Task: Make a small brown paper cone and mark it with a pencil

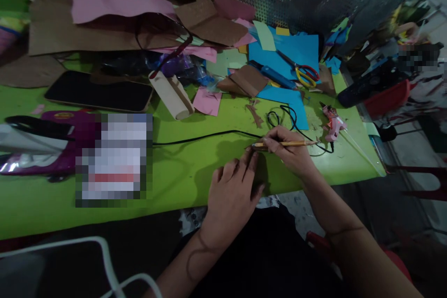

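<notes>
My right hand (289,151) is closed around a slim yellow-brown pencil (296,143), held nearly level, with its writing end to the left. That end meets the fingertips of my left hand (232,179). The left hand lies palm down, fingers stretched out on the green tabletop (181,172), thumb apart. A small brownish bit shows at the fingertips, too small and dark to name. A black cord (209,136) runs just behind both hands. Right of my right hand lies a pink glue gun (335,128) with a clear glue stick in it.
Scissors (303,72) with red and yellow handles and a blue cutter (277,77) lie on blue paper (307,46). Behind are cardboard (52,32), pink paper (118,4), glasses (174,56) and a cardboard tube (171,95). A dark phone (99,92) lies left.
</notes>
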The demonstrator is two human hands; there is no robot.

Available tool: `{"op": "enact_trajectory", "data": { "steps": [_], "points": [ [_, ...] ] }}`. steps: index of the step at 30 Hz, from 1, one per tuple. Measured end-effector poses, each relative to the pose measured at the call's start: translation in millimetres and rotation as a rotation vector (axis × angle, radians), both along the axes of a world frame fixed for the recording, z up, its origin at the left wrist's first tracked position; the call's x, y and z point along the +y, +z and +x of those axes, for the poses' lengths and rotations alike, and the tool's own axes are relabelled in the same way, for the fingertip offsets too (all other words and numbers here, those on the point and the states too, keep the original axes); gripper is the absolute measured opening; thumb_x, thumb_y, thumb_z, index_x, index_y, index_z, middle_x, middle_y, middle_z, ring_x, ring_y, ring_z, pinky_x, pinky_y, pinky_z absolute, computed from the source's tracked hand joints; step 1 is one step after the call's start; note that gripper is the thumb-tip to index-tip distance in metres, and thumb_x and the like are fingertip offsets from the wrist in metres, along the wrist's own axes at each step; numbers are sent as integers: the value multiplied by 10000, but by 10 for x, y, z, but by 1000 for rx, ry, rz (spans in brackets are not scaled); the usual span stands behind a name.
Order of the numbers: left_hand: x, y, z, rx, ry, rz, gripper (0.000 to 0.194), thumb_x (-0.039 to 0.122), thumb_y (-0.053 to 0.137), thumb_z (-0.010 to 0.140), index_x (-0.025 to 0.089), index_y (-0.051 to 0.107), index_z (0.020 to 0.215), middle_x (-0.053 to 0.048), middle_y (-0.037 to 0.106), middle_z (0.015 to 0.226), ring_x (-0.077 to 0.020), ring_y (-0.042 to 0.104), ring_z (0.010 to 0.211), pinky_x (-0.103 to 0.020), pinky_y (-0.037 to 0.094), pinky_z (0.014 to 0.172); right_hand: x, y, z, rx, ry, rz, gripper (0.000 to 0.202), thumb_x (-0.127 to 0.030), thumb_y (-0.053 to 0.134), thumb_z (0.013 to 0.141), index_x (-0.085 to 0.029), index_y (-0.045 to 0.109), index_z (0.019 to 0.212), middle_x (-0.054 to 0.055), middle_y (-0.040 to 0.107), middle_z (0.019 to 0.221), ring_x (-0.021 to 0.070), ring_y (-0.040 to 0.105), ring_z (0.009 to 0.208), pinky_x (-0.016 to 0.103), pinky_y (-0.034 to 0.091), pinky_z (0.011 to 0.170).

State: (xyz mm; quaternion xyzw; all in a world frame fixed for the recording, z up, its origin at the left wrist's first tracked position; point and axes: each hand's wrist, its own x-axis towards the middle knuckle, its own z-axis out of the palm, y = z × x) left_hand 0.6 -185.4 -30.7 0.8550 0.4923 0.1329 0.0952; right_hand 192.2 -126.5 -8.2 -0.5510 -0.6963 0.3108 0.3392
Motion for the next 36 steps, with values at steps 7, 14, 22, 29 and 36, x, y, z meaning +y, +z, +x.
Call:
{"op": "enact_trajectory", "data": {
  "steps": [7, 14, 22, 29, 36],
  "points": [
    [6, 6, 1, 14, -1, -13, 618, 388, 518, 968, 186, 401, 1540, -98, 509, 1537, -304, 551, 1158, -450, 459, 862, -11, -24, 32, 28, -21, -20, 173, -344, 598, 954, -208, 614, 847, -13, 613, 730, 138, 555, 662, 266, 404, 594],
    [7, 7, 9, 33, 5, -9, 584, 391, 482, 982, 186, 427, 1526, -73, 511, 1540, -309, 550, 1152, -455, 456, 863, -4, 70, 114, 49, -108, 54, 173, -310, 600, 940, -209, 607, 800, -16, 604, 694, 143, 550, 649, 279, 409, 600],
    [20, 10, 17, 29, 11, 28, 551, 404, 480, 987, 178, 480, 1490, -61, 528, 1527, -312, 562, 1147, -466, 453, 873, 2, 144, 273, 135, -191, 93, 178, -322, 608, 930, -210, 614, 792, -20, 603, 644, 142, 542, 600, 288, 417, 580],
    [21, 3, 13, 28, 16, 46, 549, 403, 481, 986, 183, 485, 1490, -87, 574, 1478, -329, 558, 1156, -477, 456, 867, 16, 110, 329, 116, -218, 102, 198, -333, 597, 921, -210, 599, 765, -17, 592, 634, 143, 537, 604, 292, 418, 586],
    [16, -2, 12, 35, 21, 62, 530, 397, 463, 995, 189, 498, 1481, -67, 572, 1484, -322, 554, 1149, -463, 441, 853, 8, 96, 349, 108, -215, 102, 213, -341, 600, 926, -208, 597, 760, -14, 593, 652, 139, 540, 604, 287, 412, 583]
  ]
}}
